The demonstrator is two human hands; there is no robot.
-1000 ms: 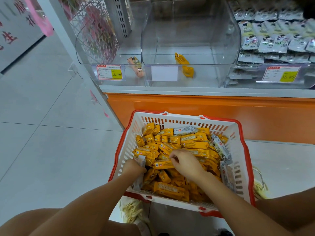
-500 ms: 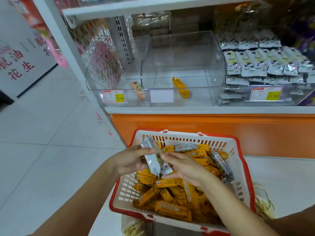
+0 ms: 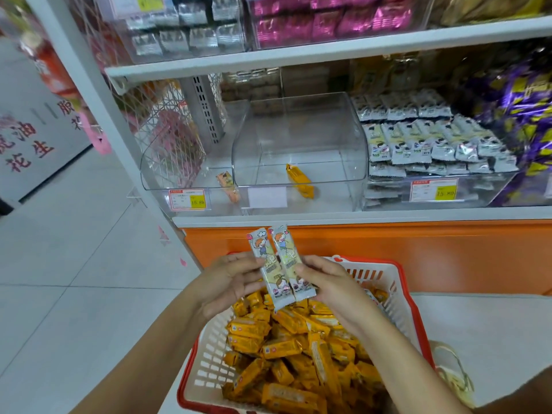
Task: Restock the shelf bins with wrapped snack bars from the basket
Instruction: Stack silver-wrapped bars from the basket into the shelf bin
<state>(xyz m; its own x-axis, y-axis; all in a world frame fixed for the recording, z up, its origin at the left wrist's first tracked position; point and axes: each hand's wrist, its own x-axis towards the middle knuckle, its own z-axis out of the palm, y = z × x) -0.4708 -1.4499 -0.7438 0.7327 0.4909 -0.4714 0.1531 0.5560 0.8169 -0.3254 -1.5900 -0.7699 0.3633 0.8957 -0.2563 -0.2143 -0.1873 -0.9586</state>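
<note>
Though basket (image 3: 400,297) near rim is cut off and wrapper print unreadable: left hand (image 3: 230,282), right hand (image 3: 331,286) jointly pinch two white snack bars (image 3: 283,252), upright, touching, above basket's yellow bars (image 3: 286,354).

Glossy foil-like snack bars (image 3: 280,264), clear smooth plastic bin (image 3: 298,150) (see-through), latticed plastic basket (image 3: 385,282), shiny tiled floor (image 3: 74,264)

I read 15.80 on the price tag (image 3: 187,199) of the left bin (image 3: 158,183) and on the tag (image 3: 434,190) of the right bin (image 3: 487,196); the wall sign (image 3: 27,144) shows 花生.
</note>
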